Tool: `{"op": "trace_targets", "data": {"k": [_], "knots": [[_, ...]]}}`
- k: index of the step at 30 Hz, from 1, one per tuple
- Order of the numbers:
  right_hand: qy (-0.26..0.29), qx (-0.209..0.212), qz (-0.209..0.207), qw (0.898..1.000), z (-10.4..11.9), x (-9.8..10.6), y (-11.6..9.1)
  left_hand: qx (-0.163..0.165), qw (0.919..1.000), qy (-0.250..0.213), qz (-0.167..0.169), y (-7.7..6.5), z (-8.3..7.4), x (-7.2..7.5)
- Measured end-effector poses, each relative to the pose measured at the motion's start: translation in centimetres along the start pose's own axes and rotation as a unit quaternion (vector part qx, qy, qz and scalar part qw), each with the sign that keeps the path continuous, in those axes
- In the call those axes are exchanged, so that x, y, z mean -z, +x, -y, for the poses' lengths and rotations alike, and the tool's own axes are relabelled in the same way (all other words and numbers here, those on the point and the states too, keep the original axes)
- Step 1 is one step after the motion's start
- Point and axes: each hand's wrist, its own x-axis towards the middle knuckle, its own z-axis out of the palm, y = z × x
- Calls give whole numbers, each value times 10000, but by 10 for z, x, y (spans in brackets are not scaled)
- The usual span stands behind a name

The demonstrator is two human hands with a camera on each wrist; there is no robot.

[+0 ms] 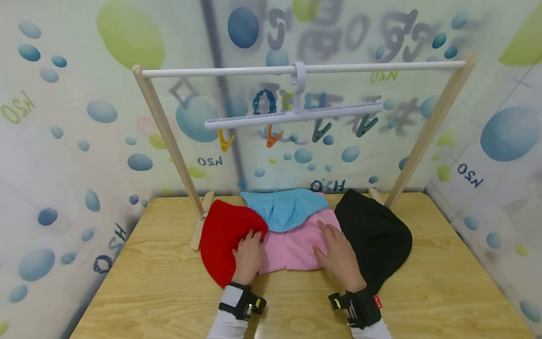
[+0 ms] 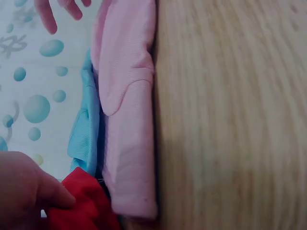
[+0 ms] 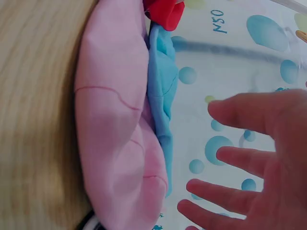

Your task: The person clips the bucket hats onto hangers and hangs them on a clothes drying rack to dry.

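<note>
A soft red cloth hat (image 1: 224,235) lies on the left. My left hand (image 1: 249,254) grips its right part, with the thumb on the red fabric in the left wrist view. A pink hat (image 1: 292,252) with curved seams lies in the middle, and a light blue hat (image 1: 284,207) overlaps its far side. My right hand (image 1: 340,259) hovers over the pink hat's right side near the black hat (image 1: 372,240); the right wrist view shows its fingers (image 3: 225,196) spread, holding nothing.
Behind the hats stands a wooden rack with a white rail (image 1: 220,72). From it hangs a pale hanger (image 1: 292,116) bearing several clips, one yellow (image 1: 225,142) and one orange (image 1: 273,137). A patterned backdrop surrounds the wooden table (image 1: 296,310).
</note>
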Motion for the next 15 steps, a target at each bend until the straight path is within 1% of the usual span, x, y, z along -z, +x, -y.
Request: {"op": "trace_targets", "data": {"k": [4,6,9,11,13,15], "knots": [[116,-160,-20,9998,5,1,4,-97,9996,-216,-119,1,0,5],[153,-164,-96,9997,7,0,6,-279,9991,-270,-171,2,1,9],[314,-141,-372,9987,10,-1,9,-573,9978,-269,-185,4,1,16],[486,-125,-583,9970,12,-3,11,-676,9973,-270,-122,5,1,21],[637,-91,-777,9949,14,-5,13,-673,9974,-247,-19,6,-1,27],[754,-55,-889,9932,16,-6,15,-585,9980,-213,96,6,-3,34]]}}
